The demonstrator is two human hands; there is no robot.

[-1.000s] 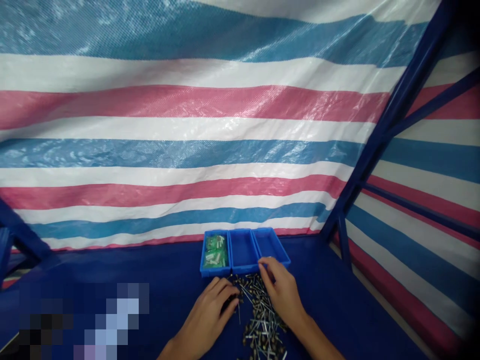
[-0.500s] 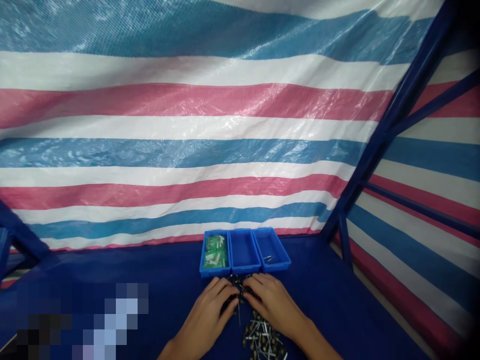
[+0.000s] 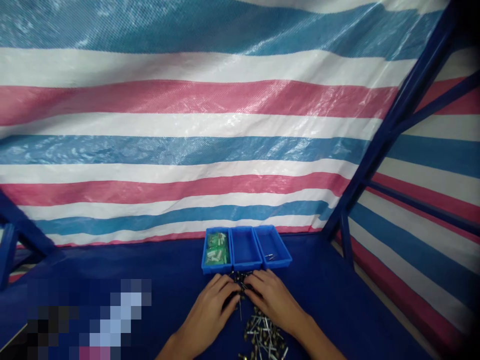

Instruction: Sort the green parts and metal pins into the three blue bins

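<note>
My left hand (image 3: 210,311) and my right hand (image 3: 275,302) face each other on the blue tabletop, fingers curled and fingertips close together. Between them lies a cluster of small dark-headed pieces with thin metal shanks (image 3: 240,278), partly hidden by the fingers. One thin shank (image 3: 240,310) points down just below the left fingertips. What each hand grips cannot be made out. A larger heap of such pieces, with brownish round heads and silvery shanks (image 3: 264,332), is spread beside and below my right hand.
Three joined blue trays stand behind the hands. The left tray (image 3: 205,260) holds green-and-white packets (image 3: 217,248); the right tray (image 3: 283,245) holds a few small metal pieces (image 3: 269,257). Blue frame bars (image 3: 375,155) and striped sheeting (image 3: 187,150) enclose the table. A blurred-out patch covers the lower left.
The camera view has shifted slightly. Both hands stay over the cluster with only small finger movements, and the lower heap shows a little more.
</note>
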